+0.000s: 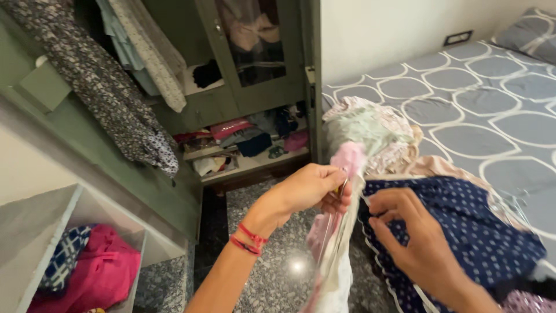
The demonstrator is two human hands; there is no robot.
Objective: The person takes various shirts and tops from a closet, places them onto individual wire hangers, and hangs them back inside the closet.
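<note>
While the left hand [310,188] pinches the top of a pale pink-and-white garment [336,255], fingers closed tight on the cloth near what looks like a thin metal hanger hook [343,186], the right hand [414,235] sits just beside it, fingers curled and gripping the edge of the same hanging fabric where it meets a navy polka-dot cloth [463,232]. Hands are close together, a small gap between them, both clamped on cloth. Garment hangs straight down from the left hand, over the speckled granite floor [278,261], lower end running out of frame at the bottom. Red thread bracelet [248,239] on the left wrist. Navy dotted cloth lies on the near edge of the bed, under and right of the right hand, white trim along its border. Behind it a heap of light clothes [370,130], mint and beige and floral, piled on the bed corner. Bed has a grey sheet with white oval pattern [492,98], pillow [530,32] at far top right. Green wardrobe [255,87] stands open ahead, shelves stuffed with folded and loose clothes [249,139], glass-panel door showing more inside. Dark floral garment [110,98] draped over the near wardrobe door at left, a white dotted one [153,55] hanging beside it. Bottom left, an open white shelf unit [52,226] holds a magenta cloth [101,272] and a blue checked cloth [66,255] touching each other. Exact hanger shape hard to tell, partly hidden by fingers.
</note>
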